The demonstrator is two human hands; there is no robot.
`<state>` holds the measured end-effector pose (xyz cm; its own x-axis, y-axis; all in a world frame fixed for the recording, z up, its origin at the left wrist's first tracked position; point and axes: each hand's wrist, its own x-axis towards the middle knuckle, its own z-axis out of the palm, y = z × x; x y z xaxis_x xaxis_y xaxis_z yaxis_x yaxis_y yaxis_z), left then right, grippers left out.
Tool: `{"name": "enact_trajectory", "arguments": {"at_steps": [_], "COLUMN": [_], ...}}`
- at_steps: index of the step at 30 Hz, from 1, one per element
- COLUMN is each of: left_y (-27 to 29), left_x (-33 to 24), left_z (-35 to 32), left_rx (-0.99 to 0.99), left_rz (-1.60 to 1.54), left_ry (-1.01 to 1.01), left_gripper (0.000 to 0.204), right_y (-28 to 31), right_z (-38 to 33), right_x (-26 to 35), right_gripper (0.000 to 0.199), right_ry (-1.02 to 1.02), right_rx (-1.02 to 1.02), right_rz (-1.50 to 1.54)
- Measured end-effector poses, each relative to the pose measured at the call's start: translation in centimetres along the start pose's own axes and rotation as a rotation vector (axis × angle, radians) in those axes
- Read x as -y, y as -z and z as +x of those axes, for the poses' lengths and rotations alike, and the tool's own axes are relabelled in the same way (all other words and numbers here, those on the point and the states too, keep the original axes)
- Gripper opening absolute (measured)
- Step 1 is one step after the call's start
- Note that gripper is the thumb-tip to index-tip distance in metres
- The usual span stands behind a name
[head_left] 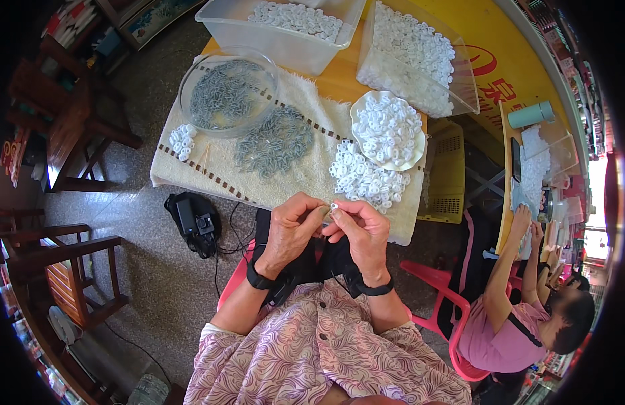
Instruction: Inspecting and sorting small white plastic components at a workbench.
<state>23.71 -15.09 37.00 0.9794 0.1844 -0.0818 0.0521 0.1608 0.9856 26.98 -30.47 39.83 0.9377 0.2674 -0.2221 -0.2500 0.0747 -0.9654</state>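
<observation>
My left hand (295,229) and my right hand (360,235) meet just off the front edge of a towel-covered table, fingertips nearly touching. Between the thumb and finger of the right one is a small white plastic piece (334,206) with a hole. The left is closed in a pinch; what it holds is too small to make out. Just beyond the right hand lies a loose heap of white plastic pieces (370,177), beside a scalloped white dish (397,164) heaped with more. Farther left, small grey wire-like pieces form a pile (274,144) on the towel (214,165).
A round clear tub (185,108) holds more grey pieces; a small white cluster (183,142) lies near it. Two plastic bins (319,57) (461,101) of white pieces stand behind. A yellow crate (442,182) is to the right. Another person (508,324) works at the far right.
</observation>
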Motion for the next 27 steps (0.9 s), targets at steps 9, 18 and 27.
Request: {"name": "enact_trajectory", "arguments": {"at_steps": [9,18,27], "left_y": [0.1,0.0,-0.2], "left_x": [-0.1,0.3,0.7], "left_z": [-0.1,-0.1,-0.3], "left_rx": [0.029,-0.011,-0.048], "left_rz": [-0.099,-0.028,0.111], "left_ry": [0.075,0.033,-0.134], "left_gripper": [0.015,0.013,0.01], "right_y": [0.0,-0.5,-1.0], "right_z": [0.2,-0.1,-0.3], "right_x": [-0.4,-0.5,-0.4], "right_gripper": [0.014,0.014,0.012], "right_ry": [0.006,0.043,0.078], "right_rx": [-0.008,-0.016,-0.033], "right_rz": [0.048,0.016,-0.008]}}
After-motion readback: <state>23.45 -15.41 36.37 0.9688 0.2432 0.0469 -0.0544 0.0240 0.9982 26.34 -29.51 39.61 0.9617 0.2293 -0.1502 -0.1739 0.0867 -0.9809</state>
